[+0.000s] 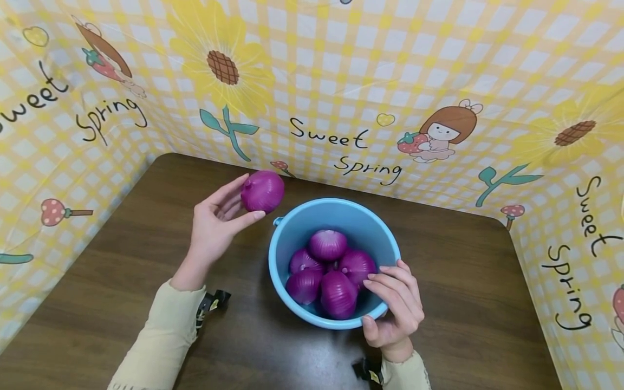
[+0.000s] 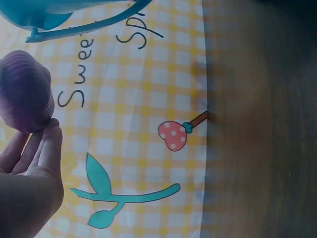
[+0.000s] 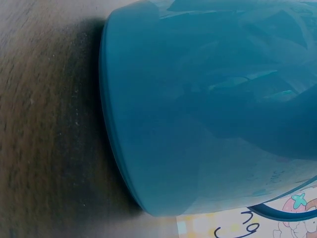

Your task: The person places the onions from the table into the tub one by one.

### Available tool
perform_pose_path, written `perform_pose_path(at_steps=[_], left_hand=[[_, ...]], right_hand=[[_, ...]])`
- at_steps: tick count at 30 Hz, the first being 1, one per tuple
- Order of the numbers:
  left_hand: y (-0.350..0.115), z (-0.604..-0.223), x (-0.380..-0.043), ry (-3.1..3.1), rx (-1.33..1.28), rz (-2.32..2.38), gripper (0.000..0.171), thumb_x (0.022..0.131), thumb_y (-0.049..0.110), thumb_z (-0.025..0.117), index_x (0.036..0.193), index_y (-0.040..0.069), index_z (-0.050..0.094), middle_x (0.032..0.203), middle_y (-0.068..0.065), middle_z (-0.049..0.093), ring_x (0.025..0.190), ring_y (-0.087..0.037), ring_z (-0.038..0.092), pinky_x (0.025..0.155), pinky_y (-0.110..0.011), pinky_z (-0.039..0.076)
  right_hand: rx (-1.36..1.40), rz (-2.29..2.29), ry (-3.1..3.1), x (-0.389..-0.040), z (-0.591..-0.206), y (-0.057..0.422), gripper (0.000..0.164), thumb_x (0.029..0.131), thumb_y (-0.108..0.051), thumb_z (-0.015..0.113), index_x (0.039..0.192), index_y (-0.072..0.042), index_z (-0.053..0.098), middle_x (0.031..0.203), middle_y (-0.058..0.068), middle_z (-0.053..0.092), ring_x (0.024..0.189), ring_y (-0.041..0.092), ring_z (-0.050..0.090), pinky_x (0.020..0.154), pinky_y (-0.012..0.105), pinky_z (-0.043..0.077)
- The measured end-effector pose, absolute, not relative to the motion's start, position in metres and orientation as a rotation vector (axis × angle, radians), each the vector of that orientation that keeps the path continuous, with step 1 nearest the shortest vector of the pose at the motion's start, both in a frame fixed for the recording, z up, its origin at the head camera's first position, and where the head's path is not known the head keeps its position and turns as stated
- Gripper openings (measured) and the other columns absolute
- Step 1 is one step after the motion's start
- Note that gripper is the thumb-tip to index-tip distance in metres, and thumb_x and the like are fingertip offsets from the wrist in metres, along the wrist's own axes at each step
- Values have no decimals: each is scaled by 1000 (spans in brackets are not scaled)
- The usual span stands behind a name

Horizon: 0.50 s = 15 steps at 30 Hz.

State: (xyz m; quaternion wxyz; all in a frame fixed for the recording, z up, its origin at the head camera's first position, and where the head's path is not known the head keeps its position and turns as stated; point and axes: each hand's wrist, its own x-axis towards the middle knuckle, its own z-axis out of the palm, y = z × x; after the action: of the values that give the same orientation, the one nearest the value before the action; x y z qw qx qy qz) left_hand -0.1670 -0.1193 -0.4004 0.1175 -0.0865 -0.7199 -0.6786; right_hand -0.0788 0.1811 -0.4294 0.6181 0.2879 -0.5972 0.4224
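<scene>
A purple onion (image 1: 263, 192) is pinched between the thumb and fingers of my left hand (image 1: 212, 230), raised to the left of a blue bucket (image 1: 336, 201). In the left wrist view the same onion (image 2: 25, 91) rests against the fingertips. Several more purple onions (image 1: 338, 295) lie at the bottom of the bucket. My right hand (image 1: 397, 311) grips the bucket's near right rim, fingers over the edge to the inside and thumb outside. The bucket's side (image 3: 158, 114) fills most of the right wrist view, where the hand itself is out of sight.
The bucket stands upright on a dark brown wooden table (image 1: 468, 303). A yellow checked cloth (image 1: 322, 81) with printed flowers and lettering walls the table at the back and both sides. The bucket's handle (image 2: 94, 26) hangs down on one side.
</scene>
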Motion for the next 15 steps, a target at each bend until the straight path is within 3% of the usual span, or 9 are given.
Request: perform_pose_path(at_steps=[15], left_hand=[[-113, -387, -153, -2039, -402, -2018, 67, 78, -7, 85, 140, 7, 63, 137, -11, 62, 121, -24, 60, 100, -29, 49]], right_hand=[[677, 970, -1356, -80, -429, 181, 53, 90, -42, 67, 69, 7, 72, 68, 19, 68, 69, 39, 60, 95, 52, 51]])
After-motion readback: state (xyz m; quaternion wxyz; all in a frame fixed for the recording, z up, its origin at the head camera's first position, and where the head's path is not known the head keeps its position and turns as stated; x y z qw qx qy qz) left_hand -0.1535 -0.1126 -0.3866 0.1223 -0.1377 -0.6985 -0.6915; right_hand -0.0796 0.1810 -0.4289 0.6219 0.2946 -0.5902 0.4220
